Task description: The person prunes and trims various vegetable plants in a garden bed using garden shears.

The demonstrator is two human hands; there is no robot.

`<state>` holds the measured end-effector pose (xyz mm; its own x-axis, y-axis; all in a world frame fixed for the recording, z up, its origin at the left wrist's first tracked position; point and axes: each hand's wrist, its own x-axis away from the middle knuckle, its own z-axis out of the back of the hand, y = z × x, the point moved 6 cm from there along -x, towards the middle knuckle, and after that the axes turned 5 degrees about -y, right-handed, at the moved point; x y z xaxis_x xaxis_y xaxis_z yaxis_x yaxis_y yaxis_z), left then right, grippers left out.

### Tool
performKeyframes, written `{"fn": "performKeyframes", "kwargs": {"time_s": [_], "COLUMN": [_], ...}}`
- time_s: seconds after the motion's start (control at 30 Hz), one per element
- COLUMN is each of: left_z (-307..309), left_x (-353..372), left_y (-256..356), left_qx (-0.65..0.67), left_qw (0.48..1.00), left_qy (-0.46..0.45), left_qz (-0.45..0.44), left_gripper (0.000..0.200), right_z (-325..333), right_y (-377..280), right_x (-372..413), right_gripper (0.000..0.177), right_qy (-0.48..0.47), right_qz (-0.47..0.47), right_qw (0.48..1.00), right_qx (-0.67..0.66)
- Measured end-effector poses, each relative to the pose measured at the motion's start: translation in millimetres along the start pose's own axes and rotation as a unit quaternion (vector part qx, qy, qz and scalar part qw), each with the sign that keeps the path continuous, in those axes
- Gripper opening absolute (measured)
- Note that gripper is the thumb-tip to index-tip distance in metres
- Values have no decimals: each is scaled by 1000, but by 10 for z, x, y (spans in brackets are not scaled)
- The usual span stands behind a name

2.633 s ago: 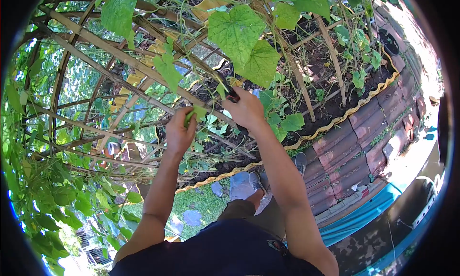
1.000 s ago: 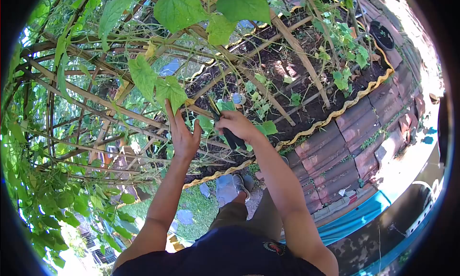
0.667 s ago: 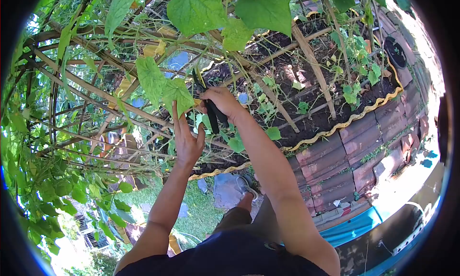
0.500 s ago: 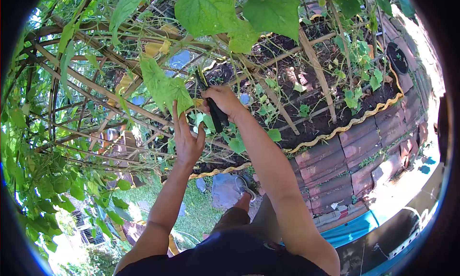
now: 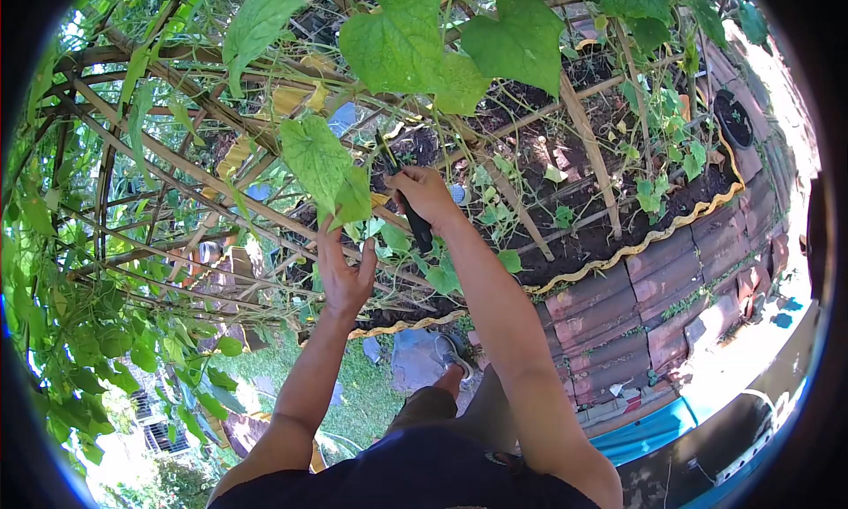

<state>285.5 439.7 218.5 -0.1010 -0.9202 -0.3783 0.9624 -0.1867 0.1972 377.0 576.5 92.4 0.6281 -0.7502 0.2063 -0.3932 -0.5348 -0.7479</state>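
My right hand (image 5: 426, 196) grips black pruning shears (image 5: 405, 191), blades pointing up into the vines near a bamboo trellis (image 5: 177, 160). My left hand (image 5: 343, 266) is raised with fingers spread, its fingertips touching the lower edge of a large green leaf (image 5: 322, 165) that hangs from the trellis. The shears' tip sits just right of that leaf, among thin stems. More broad leaves (image 5: 442, 41) hang overhead.
A raised soil bed (image 5: 601, 218) with a yellow scalloped edging (image 5: 654, 235) and small seedlings lies behind the trellis. Clay roof tiles (image 5: 645, 306) border it on the right. My feet stand on stepping stones (image 5: 415, 359) in grass below. Dense foliage fills the left.
My left hand let go of a small leaf and opened up under the large leaf. My right hand lifted the shears up toward the stems by that leaf.
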Motion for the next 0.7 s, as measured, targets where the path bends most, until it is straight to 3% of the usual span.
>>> {"fn": "performKeyframes", "kwargs": {"time_s": [0.07, 0.17, 0.3, 0.33, 0.43, 0.47, 0.6, 0.7], "left_z": [33, 171, 320, 452, 443, 484, 540, 586], "left_x": [146, 191, -153, -317, -547, -591, -606, -609], "left_y": [-188, -269, -275, -90, -58, -30, -139, -126], "left_qx": [28, 163, 232, 141, 124, 156, 100, 84], "left_qw": [1000, 978, 949, 972, 979, 969, 980, 978], "left_qy": [-6, 107, 177, 170, 95, 134, 159, 188], "left_qz": [-1, 69, 118, 85, 130, 140, 62, 40], "left_gripper": [54, 54, 83, 83, 64, 46, 30, 24], "right_z": [-22, -21, -101, -155, -255, -282, -330, -359], "right_y": [-16, -66, -305, -414, -781, -913, -1259, -1338], "right_x": [31, 95, 138, 174, 299, 338, 444, 483], "right_gripper": [20, 20, 24, 26, 31, 33, 39, 40], "right_qy": [-24, -29, -5, 9, 67, 90, 153, 142], "right_qz": [1, 17, 90, 108, 140, 148, 129, 96], "right_qw": [999, 999, 984, 982, 959, 946, 898, 898], "right_qx": [-26, 34, 154, 158, 236, 272, 391, 406]}}
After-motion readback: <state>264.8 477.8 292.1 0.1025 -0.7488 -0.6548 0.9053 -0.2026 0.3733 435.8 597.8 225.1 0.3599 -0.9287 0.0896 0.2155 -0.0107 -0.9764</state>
